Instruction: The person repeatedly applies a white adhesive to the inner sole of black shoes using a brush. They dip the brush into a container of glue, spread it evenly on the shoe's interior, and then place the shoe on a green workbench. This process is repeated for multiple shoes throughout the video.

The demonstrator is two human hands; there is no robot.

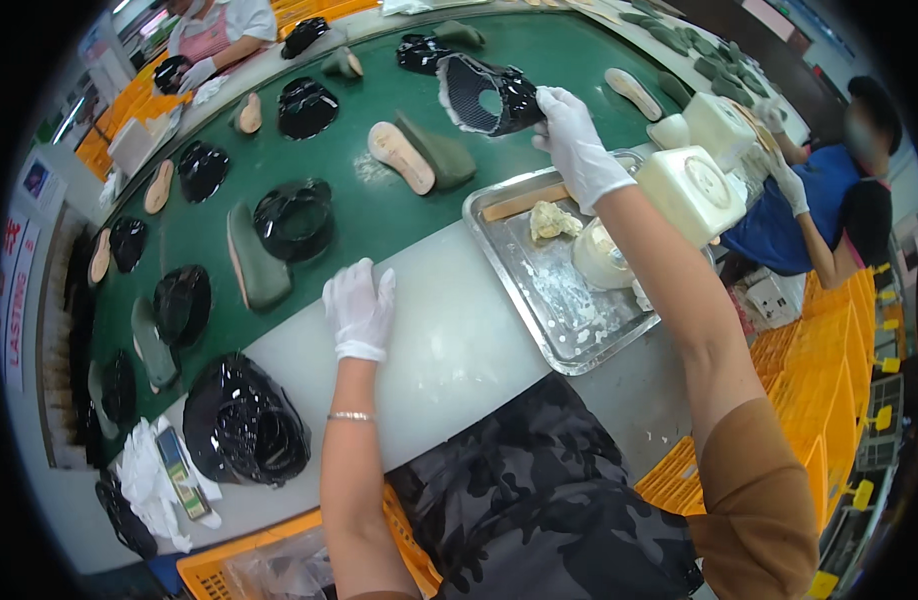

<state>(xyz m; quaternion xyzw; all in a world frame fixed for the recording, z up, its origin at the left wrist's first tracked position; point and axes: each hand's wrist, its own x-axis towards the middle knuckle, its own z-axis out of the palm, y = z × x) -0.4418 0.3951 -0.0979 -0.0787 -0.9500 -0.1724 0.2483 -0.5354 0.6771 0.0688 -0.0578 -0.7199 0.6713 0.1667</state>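
Note:
My right hand (576, 140), in a white glove, is closed on the edge of a glossy black shoe upper (514, 103), raised over the green belt (364, 225). Its grey mesh lining faces outward. White-gloved too, my left hand (361, 308) rests with fingers stretched out on the white worktop (434, 330) at the belt's edge, holding nothing. Between the hands on the belt lies a green shoe last (441, 155) with a pale insole (401, 157). Another green last (256, 262) and a black upper (295, 218) lie left of my left hand.
A metal tray (554, 350) with whitish residue holds a wooden stick (524, 203), a crumpled cream lump (554, 222) and a white tub. White plastic containers (691, 190) stand beyond. Stacked black uppers (244, 425) sit at left. Co-workers (824, 200) (222, 35) work at the right and far left.

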